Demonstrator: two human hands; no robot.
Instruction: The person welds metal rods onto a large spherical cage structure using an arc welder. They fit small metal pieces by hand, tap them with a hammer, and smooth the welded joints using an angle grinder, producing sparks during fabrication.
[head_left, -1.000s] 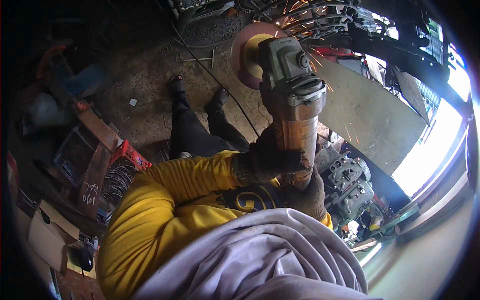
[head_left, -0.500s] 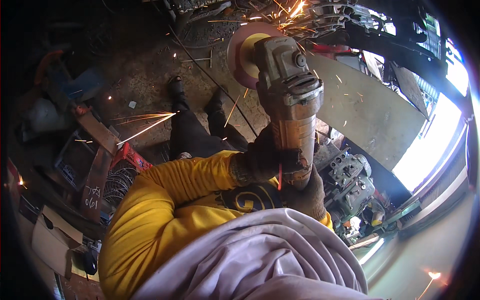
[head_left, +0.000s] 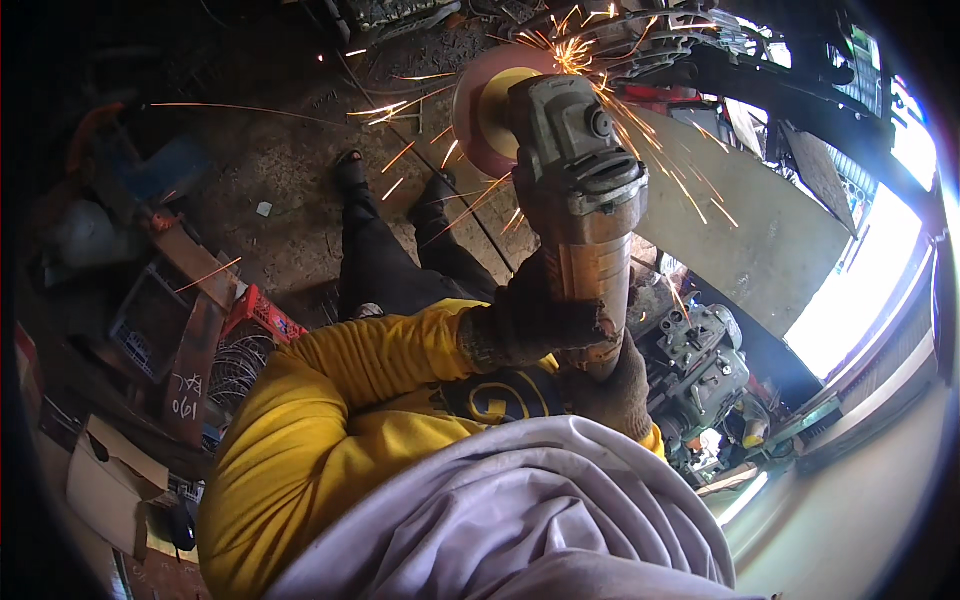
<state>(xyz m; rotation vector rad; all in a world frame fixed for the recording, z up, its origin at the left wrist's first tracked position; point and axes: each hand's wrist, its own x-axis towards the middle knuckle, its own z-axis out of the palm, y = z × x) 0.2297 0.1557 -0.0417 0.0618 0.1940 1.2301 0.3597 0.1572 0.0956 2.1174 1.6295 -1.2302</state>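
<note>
Workshop, dirt floor (head_left: 270, 180) littered with scrap, crates and cardboard on the left, grey steel plate (head_left: 750, 235) leaning on the right. Angle grinder (head_left: 575, 200) is held in both gloved hands. Left hand (head_left: 530, 325) grip is clenched round the body; right hand (head_left: 615, 385) grip is clamped on the tail just below it. The grinder's long axis runs straight up and away from the grips, with its disc (head_left: 485, 115) at the far end, above and slightly left of the left hand, which is the nearer one. Disc edge meets the dark metal workpiece (head_left: 650, 45) at top. Versus 0.5 s ago: spark shower is far denser, spraying down both sides of the grinder; hands and tool pose barely changed.
</note>
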